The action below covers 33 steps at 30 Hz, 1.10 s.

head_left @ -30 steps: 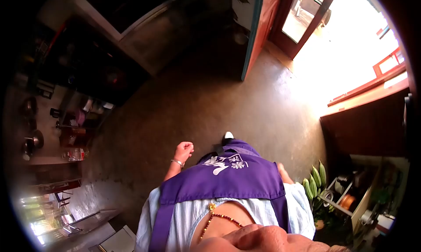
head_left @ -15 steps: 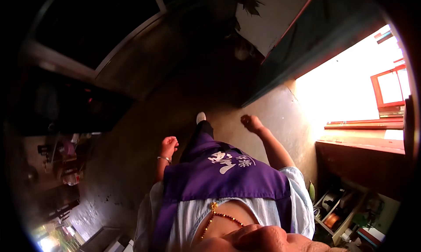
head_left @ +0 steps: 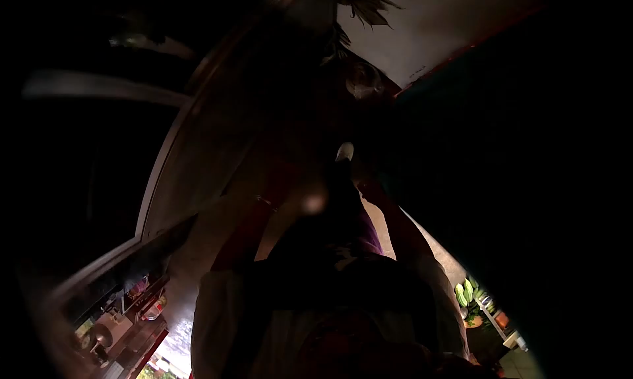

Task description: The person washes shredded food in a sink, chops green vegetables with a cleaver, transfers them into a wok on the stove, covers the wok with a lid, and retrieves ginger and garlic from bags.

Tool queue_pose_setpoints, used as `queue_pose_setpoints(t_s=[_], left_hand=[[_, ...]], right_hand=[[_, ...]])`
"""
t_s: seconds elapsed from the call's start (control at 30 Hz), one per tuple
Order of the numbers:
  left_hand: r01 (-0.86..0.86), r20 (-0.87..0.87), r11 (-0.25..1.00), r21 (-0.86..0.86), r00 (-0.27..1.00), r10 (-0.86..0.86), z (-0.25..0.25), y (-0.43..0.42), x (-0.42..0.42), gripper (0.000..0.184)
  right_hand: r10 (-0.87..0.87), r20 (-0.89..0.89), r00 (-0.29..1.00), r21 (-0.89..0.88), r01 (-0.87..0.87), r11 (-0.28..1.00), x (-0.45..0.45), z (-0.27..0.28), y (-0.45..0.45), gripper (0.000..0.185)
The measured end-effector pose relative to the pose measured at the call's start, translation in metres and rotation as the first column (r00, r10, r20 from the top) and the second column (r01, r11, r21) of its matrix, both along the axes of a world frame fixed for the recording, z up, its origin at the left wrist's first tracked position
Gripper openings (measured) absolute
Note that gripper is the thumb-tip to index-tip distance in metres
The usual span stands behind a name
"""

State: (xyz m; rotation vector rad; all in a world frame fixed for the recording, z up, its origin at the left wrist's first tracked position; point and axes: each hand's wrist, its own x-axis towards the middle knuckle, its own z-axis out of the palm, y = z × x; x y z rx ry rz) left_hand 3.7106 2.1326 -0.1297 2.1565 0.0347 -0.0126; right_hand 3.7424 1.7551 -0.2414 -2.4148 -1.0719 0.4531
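The view is very dark. My left hand [head_left: 280, 178] hangs in front of my body on the left, beyond a bracelet [head_left: 265, 201] at the wrist; its fingers are lost in shadow. My right hand [head_left: 370, 189] is low in front of me on the right, near my leg, its fingers too dark to read. Nothing can be made out in either hand. Between and beyond them a white shoe [head_left: 345, 151] shows on the floor. My apron is almost black, with a purple patch [head_left: 370, 237] lit at the leg.
A dark door panel [head_left: 488, 148] fills the right side. Dried leaves [head_left: 369, 3] hang beside a pale wall [head_left: 422, 29] at the top. Green striped gourds [head_left: 465, 292] lie at lower right. Shelves with kitchen things [head_left: 122, 320] stand at lower left; a pale frame [head_left: 161, 165] runs along the left.
The scene has turned much darker, and the bright doorway has left view behind the dark panel. I have moved forward. My right hand has come lower and inward; my left reaches further forward.
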Motion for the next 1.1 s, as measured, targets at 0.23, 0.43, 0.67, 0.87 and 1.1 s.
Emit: queue_pose_setpoints(t_s=[0.23,0.43,0.67,0.87,1.1], left_hand=[[0.226,-0.468,0.965,-0.133,0.844,-0.262,0.024,-0.064,0.15,0.015],[0.249,-0.463,0.917,-0.311,0.803,-0.375,-0.102,-0.074,0.215,0.028],[0.504,-0.384,0.862,-0.042,0.789,-0.48,-0.266,-0.11,0.212,0.023],[-0.283,-0.808,0.865,-0.414,0.551,-0.206,-0.291,-0.133,0.237,0.017],[0.177,-0.583,0.963,-0.203,0.768,-0.264,-0.35,-0.135,0.234,0.013]], right_hand=[[-0.033,-0.106,0.994,-0.456,-0.019,0.89,0.148,-0.065,0.022,0.018],[-0.469,-0.301,0.83,-0.388,0.343,0.856,0.222,-0.16,0.0,0.024],[-0.645,-0.76,-0.08,-0.433,0.803,0.41,0.3,-0.224,0.012,0.046],[-0.71,-0.127,0.693,-0.006,0.715,0.699,0.37,-0.286,0.046,0.061],[-0.79,-0.407,0.458,-0.298,0.751,0.589,0.379,-0.306,0.079,0.025]])
